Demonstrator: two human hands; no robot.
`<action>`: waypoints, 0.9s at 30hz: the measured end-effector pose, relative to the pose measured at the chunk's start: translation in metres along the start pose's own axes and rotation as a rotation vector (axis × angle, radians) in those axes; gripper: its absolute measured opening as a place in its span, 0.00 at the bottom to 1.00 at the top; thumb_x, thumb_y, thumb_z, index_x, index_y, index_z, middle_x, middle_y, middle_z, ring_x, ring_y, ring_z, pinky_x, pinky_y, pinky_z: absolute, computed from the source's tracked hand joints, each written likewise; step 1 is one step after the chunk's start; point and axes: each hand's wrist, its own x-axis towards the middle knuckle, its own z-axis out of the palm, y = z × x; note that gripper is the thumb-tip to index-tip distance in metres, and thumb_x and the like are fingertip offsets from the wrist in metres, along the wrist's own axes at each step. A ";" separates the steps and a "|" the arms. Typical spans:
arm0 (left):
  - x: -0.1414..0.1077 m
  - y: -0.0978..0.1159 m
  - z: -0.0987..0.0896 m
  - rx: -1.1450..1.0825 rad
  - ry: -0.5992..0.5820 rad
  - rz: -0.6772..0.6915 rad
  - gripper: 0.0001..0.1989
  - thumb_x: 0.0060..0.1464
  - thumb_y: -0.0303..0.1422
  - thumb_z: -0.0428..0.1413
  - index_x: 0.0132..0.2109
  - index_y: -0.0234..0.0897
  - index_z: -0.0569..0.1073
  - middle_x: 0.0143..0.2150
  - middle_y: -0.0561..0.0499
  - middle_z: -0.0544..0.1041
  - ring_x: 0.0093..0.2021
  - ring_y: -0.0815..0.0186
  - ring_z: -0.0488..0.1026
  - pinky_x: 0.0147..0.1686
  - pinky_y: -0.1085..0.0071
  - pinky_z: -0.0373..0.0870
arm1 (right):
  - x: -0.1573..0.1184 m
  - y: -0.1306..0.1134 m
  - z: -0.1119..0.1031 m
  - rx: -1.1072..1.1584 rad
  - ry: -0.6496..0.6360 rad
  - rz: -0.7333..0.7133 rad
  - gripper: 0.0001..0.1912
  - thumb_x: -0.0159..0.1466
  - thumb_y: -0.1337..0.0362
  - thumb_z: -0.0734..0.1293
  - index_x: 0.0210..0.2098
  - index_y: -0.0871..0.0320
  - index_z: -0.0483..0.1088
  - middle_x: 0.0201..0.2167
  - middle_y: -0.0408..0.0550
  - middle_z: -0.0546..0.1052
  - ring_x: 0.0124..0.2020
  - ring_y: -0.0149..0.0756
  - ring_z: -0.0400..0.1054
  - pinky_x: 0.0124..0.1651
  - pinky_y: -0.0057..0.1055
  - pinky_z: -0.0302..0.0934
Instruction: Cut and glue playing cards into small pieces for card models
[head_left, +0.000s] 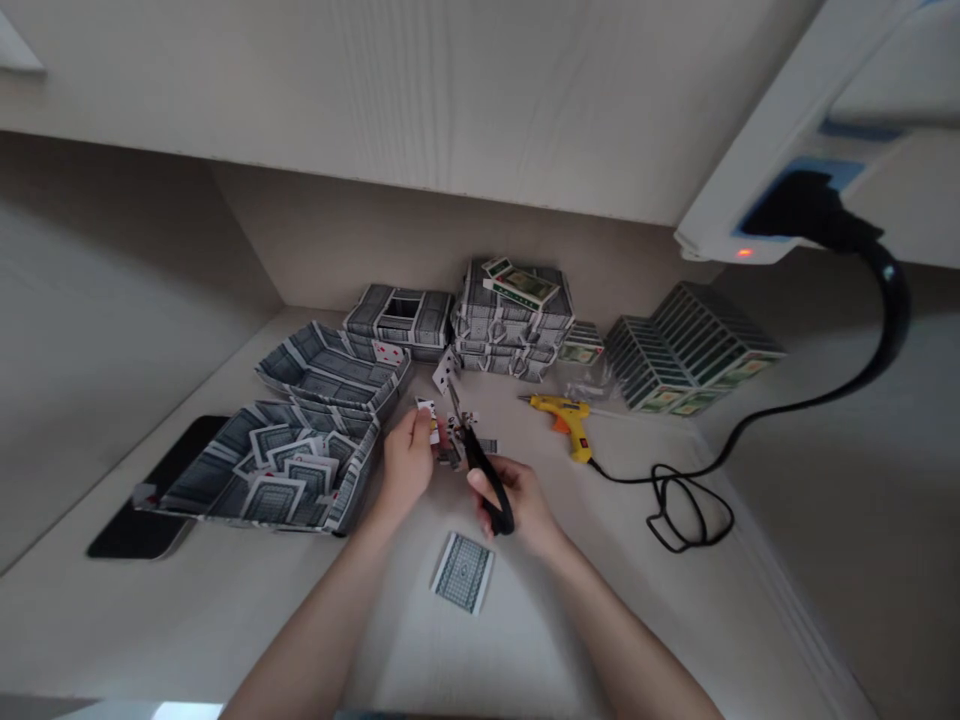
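Observation:
My left hand (pixel 407 455) pinches a playing card (pixel 428 418) above the middle of the tabletop. In my right hand (pixel 517 497) is a pair of black-handled scissors (pixel 486 470), its blades pointing away from me, just right of that card. Small cut card pieces (pixel 487 446) lie under and around the blades. Another card (pixel 445 371) leans behind the scissor tips. Nearer to me, a card (pixel 463 572) lies back side up on the table. Whether the blades touch a card I cannot tell.
Left stands a card-built box (pixel 225 500) with loose cards inside, a black phone (pixel 142 530) partly under it. More card-built boxes (pixel 330 370) and a stacked pair (pixel 514 320) stand behind. Right are a yellow glue gun (pixel 566 415), its cord (pixel 694 475), card packs (pixel 694 345) and a power strip (pixel 750 215).

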 end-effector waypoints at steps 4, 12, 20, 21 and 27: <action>0.001 0.001 -0.001 -0.045 -0.103 -0.046 0.19 0.54 0.45 0.43 0.30 0.35 0.68 0.23 0.52 0.71 0.22 0.69 0.69 0.21 0.75 0.63 | 0.010 -0.001 -0.018 -0.039 0.152 -0.105 0.22 0.49 0.48 0.67 0.31 0.60 0.66 0.14 0.37 0.64 0.10 0.25 0.55 0.11 0.23 0.53; 0.008 -0.009 -0.003 0.338 -0.156 0.129 0.10 0.49 0.35 0.51 0.38 0.35 0.70 0.28 0.51 0.74 0.27 0.68 0.70 0.29 0.72 0.64 | 0.021 0.005 -0.052 -0.871 0.456 -0.385 0.16 0.54 0.61 0.64 0.42 0.59 0.69 0.27 0.47 0.74 0.28 0.38 0.69 0.31 0.31 0.62; -0.002 0.005 -0.014 0.395 -0.429 0.279 0.13 0.45 0.35 0.54 0.40 0.38 0.70 0.38 0.48 0.70 0.36 0.66 0.68 0.37 0.71 0.65 | 0.025 0.014 -0.055 -1.224 0.412 -0.384 0.25 0.55 0.67 0.60 0.53 0.64 0.62 0.42 0.57 0.73 0.43 0.43 0.67 0.46 0.36 0.60; -0.006 0.009 -0.017 0.377 -0.636 0.286 0.15 0.43 0.36 0.56 0.40 0.39 0.70 0.37 0.49 0.70 0.37 0.65 0.68 0.38 0.71 0.65 | 0.025 0.015 -0.055 -1.244 0.413 -0.382 0.25 0.55 0.67 0.60 0.53 0.64 0.62 0.42 0.58 0.73 0.43 0.43 0.67 0.46 0.35 0.60; -0.030 0.026 -0.026 0.622 -1.261 0.381 0.43 0.21 0.41 0.66 0.51 0.48 0.63 0.48 0.50 0.61 0.51 0.53 0.57 0.49 0.60 0.57 | 0.025 0.017 -0.055 -1.359 0.444 -0.367 0.25 0.56 0.68 0.60 0.54 0.64 0.61 0.40 0.56 0.73 0.43 0.43 0.65 0.46 0.34 0.59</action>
